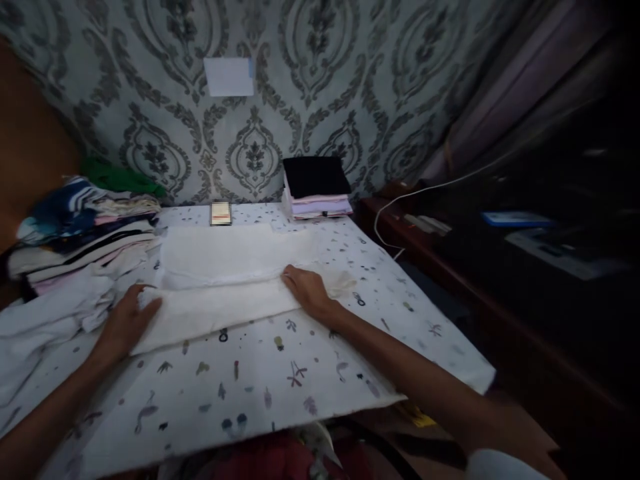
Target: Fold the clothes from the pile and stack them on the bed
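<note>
A white garment lies spread across the patterned sheet, with its near part folded over into a long strip. At the left end of that strip, my left hand grips the cloth between thumb and fingers. My right hand pinches the fold's upper edge near its right end, the fingertips bent onto the fabric. A thin, crumpled bit of pale cloth sticks out beyond my right hand. What kind of garment it is I cannot make out.
Stacked clothes stand at the left, with a loose white cloth before them. A neat folded pile topped in black sits at the back. A small pale rectangular object lies near the wall. Right of the table runs a white cable.
</note>
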`<action>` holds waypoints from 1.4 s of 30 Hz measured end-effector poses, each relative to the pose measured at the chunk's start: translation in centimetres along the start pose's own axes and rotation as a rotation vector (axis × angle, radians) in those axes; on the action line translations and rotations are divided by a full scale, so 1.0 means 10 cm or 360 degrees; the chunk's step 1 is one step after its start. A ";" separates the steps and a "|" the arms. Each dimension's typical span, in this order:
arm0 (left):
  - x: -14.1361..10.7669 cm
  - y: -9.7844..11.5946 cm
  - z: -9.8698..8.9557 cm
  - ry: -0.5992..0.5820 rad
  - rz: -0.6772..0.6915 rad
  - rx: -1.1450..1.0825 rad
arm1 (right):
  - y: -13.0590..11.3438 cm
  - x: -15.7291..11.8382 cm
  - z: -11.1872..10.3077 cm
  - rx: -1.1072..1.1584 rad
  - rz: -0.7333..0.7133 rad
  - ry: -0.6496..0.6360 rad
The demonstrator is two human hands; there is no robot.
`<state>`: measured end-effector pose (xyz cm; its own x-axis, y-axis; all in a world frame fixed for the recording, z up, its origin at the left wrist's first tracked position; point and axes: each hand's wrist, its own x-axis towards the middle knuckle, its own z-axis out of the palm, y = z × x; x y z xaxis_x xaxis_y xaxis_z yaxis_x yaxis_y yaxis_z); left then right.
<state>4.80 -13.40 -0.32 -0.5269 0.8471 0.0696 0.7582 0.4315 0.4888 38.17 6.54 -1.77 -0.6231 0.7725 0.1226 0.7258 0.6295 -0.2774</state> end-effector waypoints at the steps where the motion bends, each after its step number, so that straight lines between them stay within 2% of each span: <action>1: 0.01 -0.03 0.02 0.0005 0.0006 0.0051 | 0.00 0.01 0.00 -0.0010 -0.0003 -0.0007; 4: 0.01 -0.04 0.04 -0.0014 -0.0013 0.0224 | 0.01 0.01 -0.01 -0.0039 0.0029 0.0005; 7: -0.04 0.04 0.00 0.0018 0.0009 0.0538 | 0.00 -0.02 -0.04 -0.0080 0.0059 0.0011; 9: -0.09 0.12 -0.04 0.0113 0.0136 0.0664 | 0.01 -0.05 -0.06 -0.0099 0.0060 0.0008; 11: -0.12 0.19 -0.08 0.0181 0.0351 0.0664 | 0.06 -0.09 -0.09 -0.0121 0.0070 0.0015; 14: -0.15 0.26 -0.06 0.0099 0.0625 0.0565 | 0.22 -0.20 -0.14 -0.0147 0.0108 0.0025; 16: -0.13 0.26 -0.01 0.0029 0.0674 0.0495 | 0.38 -0.31 -0.16 -0.0139 0.0120 0.0054; 20: 0.01 0.16 0.09 -0.0113 0.0596 0.0423 | 0.66 -0.53 -0.20 0.0021 0.0066 0.0161; 23: 0.12 0.08 0.09 -0.0214 0.0610 0.0436 | 0.76 -0.64 -0.22 0.0200 0.0034 0.0220; 28: 0.10 0.00 0.08 -0.0186 0.0600 0.0417 | 0.84 -0.68 -0.25 0.0290 0.0070 0.0275; 31: 0.03 -0.07 0.16 -0.0143 0.0685 0.0421 | 0.92 -0.69 -0.26 0.0247 0.0127 0.0291; 34: 0.02 -0.19 0.28 -0.0233 0.0838 0.0432 | 1.04 -0.69 -0.27 0.0205 0.0213 0.0301; 37: 0.08 -0.32 0.36 -0.0269 0.0882 0.0495 | 1.13 -0.70 -0.31 0.0179 0.0269 0.0304; 40: 0.13 -0.39 0.40 -0.0228 0.0925 0.0538 | 1.08 -0.69 -0.35 0.0131 0.0342 0.0437; 42: 0.16 -0.36 0.43 -0.0157 0.0993 0.0542 | 0.91 -0.64 -0.37 0.0084 0.0255 0.0584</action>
<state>2.89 -12.31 -5.68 0.0688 0.9846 0.1608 0.9930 -0.0830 0.0838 49.87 7.63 -1.60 -0.3509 0.8452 0.4032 0.7835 0.5008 -0.3680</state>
